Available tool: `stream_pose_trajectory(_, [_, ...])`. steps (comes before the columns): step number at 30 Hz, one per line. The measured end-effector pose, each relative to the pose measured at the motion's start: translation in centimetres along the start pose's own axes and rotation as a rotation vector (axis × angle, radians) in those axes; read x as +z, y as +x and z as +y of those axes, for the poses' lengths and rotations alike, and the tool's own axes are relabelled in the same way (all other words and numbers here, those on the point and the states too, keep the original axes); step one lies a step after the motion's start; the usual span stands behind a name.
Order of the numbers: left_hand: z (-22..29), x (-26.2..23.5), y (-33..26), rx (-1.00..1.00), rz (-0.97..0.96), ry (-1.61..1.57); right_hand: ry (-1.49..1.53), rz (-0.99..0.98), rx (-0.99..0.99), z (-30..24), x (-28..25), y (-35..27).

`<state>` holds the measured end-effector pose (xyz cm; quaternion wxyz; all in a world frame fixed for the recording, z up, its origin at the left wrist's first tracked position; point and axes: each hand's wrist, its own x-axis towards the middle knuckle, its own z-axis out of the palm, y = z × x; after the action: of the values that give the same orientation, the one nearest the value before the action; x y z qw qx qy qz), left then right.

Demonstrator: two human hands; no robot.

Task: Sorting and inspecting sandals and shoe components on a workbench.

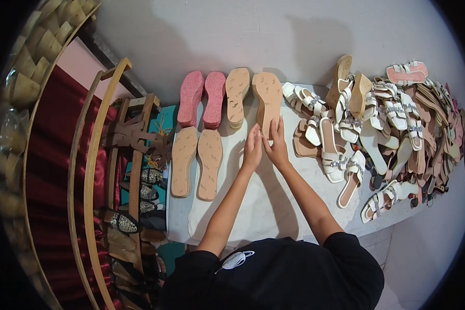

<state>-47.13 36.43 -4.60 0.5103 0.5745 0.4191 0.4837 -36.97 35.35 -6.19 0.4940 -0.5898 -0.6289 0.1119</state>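
Nearest the body, two tan sole stacks lie on the white table, left of and nearer than the square-toed sole stack; white sandals lie to its right. At its near, heel end, the left hand touches the left side and the right hand the right, both with fingers straight rather than curled. Just left of it is another tan stack, then two pink stacks. The grey wall stands beyond it.
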Motion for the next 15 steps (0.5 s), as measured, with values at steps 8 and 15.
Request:
stream_pose_trajectory(8, [-5.2, -0.7, 2.7, -0.039, -0.009, 0.052, -0.071, -0.046, 0.017, 3.5, 3.5, 3.6])
stream_pose_trajectory(15, [-5.7, -0.4, 3.4, -0.085, 0.010, 0.056, -0.108, -0.048, 0.017, 4.7, 4.4, 4.4])
